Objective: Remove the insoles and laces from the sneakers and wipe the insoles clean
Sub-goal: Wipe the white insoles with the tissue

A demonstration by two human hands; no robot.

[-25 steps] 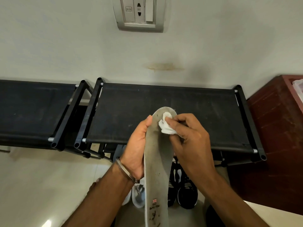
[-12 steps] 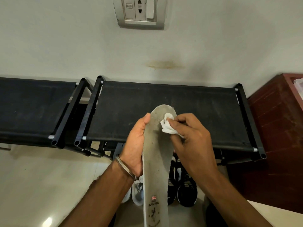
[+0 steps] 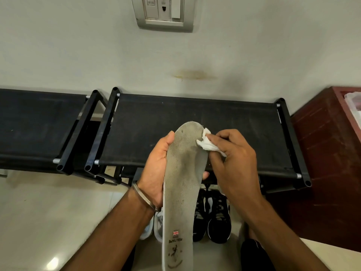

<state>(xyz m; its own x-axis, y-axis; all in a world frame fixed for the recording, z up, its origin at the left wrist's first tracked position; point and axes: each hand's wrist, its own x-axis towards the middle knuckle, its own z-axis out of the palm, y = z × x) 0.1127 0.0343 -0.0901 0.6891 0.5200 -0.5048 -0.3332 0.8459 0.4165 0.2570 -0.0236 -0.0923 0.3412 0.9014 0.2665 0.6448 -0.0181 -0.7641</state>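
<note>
A long grey insole point(image 3: 182, 184), dirty along its middle and printed with a small flag logo near the heel, stands upright in front of me. My left hand point(image 3: 156, 169) grips it from the left side at mid-length, thumb on its front edge. My right hand point(image 3: 232, 159) pinches a crumpled white wipe point(image 3: 207, 143) against the insole's right edge near the toe. Below the insole, on the floor, stand white sneakers point(image 3: 156, 225), mostly hidden, and black sneakers point(image 3: 216, 218).
Two black fabric-topped shoe racks stand against the wall, one directly behind my hands point(image 3: 195, 118) and one at the left point(image 3: 35, 122). A dark red wooden cabinet point(image 3: 328, 163) fills the right side. A wall socket plate point(image 3: 164, 12) is above.
My right hand has slid the wipe from the middle of the toe area out to the insole's right edge. The left hand keeps the same grip.
</note>
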